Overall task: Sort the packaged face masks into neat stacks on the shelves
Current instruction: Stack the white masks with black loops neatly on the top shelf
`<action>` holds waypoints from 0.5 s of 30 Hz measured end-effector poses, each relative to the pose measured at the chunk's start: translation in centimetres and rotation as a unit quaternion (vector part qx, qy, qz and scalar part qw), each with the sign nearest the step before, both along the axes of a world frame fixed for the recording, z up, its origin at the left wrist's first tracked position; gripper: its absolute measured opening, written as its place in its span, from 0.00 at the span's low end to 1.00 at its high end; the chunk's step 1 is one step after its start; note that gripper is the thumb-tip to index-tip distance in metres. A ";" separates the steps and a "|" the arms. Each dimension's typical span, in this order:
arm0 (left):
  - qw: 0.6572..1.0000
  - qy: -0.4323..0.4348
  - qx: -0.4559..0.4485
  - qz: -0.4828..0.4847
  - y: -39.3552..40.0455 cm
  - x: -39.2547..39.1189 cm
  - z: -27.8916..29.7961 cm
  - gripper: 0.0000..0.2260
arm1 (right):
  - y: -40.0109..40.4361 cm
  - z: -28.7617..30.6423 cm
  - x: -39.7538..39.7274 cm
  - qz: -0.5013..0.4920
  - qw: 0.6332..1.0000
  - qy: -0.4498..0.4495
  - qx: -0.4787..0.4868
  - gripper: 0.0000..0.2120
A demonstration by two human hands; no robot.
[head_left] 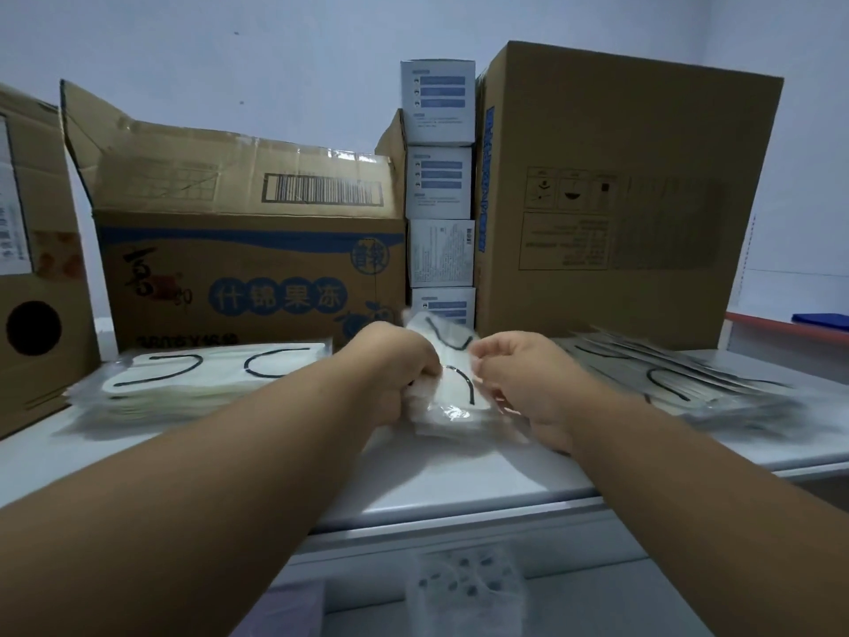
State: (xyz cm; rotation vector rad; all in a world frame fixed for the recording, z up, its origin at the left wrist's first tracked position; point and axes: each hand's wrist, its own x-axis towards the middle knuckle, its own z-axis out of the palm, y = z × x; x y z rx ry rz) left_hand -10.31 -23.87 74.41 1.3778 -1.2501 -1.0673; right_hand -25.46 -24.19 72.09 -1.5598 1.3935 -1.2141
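A small bundle of packaged face masks point(452, 388), white with black ear loops in clear wrappers, stands on the white shelf point(459, 475) at the centre. My left hand point(395, 370) grips its left side and my right hand point(519, 379) grips its right side, fingers curled round the packets. A flat stack of the same masks point(197, 379) lies on the shelf to the left. Another stack of masks point(666, 379), fanned and less even, lies to the right.
Behind stand an open cardboard box with blue print point(248, 278), a tall closed carton point(611, 200), a column of small white boxes point(438, 186) between them, and another carton point(32, 268) at far left. A lower shelf holds a patterned packet point(464, 586).
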 end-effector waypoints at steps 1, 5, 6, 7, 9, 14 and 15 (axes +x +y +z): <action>1.000 0.016 -0.019 -0.007 0.0 0.3 0.0 0.12 | -0.3 0.1 -0.2 -0.011 1.000 -0.016 -0.005 0.13; 0.990 0.077 -0.104 -0.048 1.2 1.0 0.5 0.29 | -0.4 0.8 -0.3 0.019 0.985 -0.167 0.045 0.40; 0.987 0.072 -0.125 -0.064 1.6 1.1 0.7 0.30 | -0.5 0.9 -0.3 0.053 0.972 -0.225 0.048 0.35; 0.986 0.058 -0.139 -0.073 1.9 1.2 0.8 0.31 | -0.3 1.2 -0.1 0.090 0.959 -0.265 0.046 0.26; 0.984 0.011 -0.164 -0.061 2.6 1.5 1.0 0.32 | 0.2 1.6 0.5 0.144 0.944 -0.294 0.028 0.18; 0.979 -0.040 -0.194 -0.048 4.2 4.1 1.5 0.30 | 1.2 2.3 3.1 0.171 0.918 -0.359 -0.016 0.16; 0.981 -0.027 -0.185 -0.052 4.6 4.9 1.6 0.26 | 1.4 2.5 3.7 0.173 0.910 -0.377 -0.016 0.15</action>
